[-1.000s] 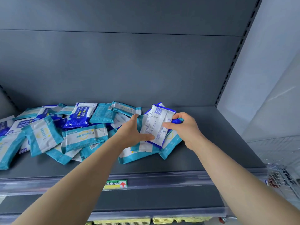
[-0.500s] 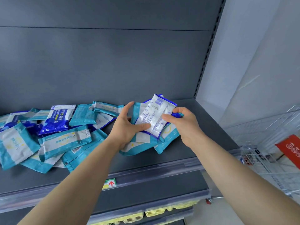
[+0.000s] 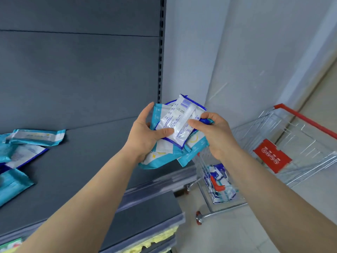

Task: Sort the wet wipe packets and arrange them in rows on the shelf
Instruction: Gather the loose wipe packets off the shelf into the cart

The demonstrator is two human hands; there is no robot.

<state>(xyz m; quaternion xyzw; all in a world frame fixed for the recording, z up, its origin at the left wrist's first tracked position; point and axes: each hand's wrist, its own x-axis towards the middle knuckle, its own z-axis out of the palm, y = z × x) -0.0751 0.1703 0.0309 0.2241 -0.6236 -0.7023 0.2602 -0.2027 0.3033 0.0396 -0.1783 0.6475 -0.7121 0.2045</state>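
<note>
Left hand (image 3: 145,132) and right hand (image 3: 215,136) together hold a bundle of packets (image 3: 165,151) above the right end of the shelf (image 3: 82,161), lifted clear of it

Left hand: palm under the bundle, thumb pressed on the top packet (image 3: 179,121), fingers up along the left edge

Right hand: thumb and curled fingers pinch the bundle's right edge

Top packet: white, dark-blue border, printed side up, tilted. Teal packets (image 3: 193,152) are fanned out beneath it

Loose packets (image 3: 36,136) lie overlapping at the left end of the shelf

A wire cart (image 3: 300,118) with a red handle stands on the floor off the right end of the shelf, with a few cart packets (image 3: 218,181) in its basket
</note>
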